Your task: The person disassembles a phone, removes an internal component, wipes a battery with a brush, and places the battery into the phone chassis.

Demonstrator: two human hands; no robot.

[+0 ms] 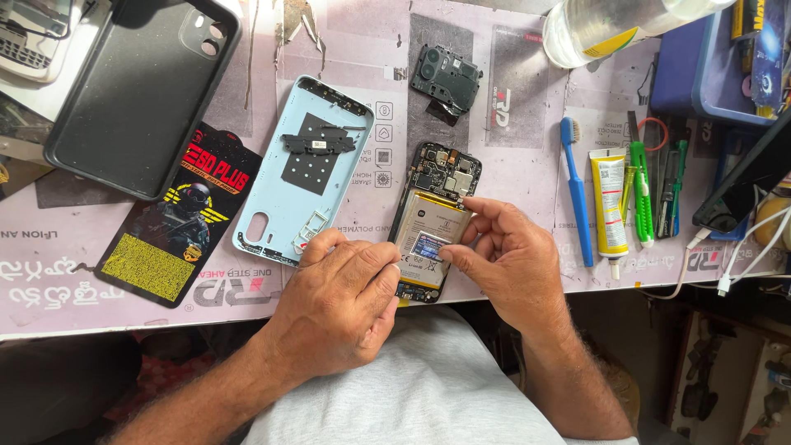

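- Closely set over the near edge of the worktop (99, 317), the left hand (338, 301) is curled, its grip pressed together, fingertips at the lower left corner of the opened phone (434, 218); whether they pinch anything cannot be told.
- The right hand (507, 259) has its grip spread a little, with the forefinger along the top edge of the battery (428, 239) and the thumb tip on the battery's face.
- The battery sits in the opened phone, which lies flat between the two hands with its circuit board bare at the far end.
- Just left lies a pale blue back cover (284, 198), inner side up.
- Farther off lies a black camera cover (446, 76).
- To the right lie a blue toothbrush (577, 194), a yellow glue tube (610, 206) and a green cutter (642, 189).
- At far left lie a black phone case (140, 91) and a printed packet (177, 218).
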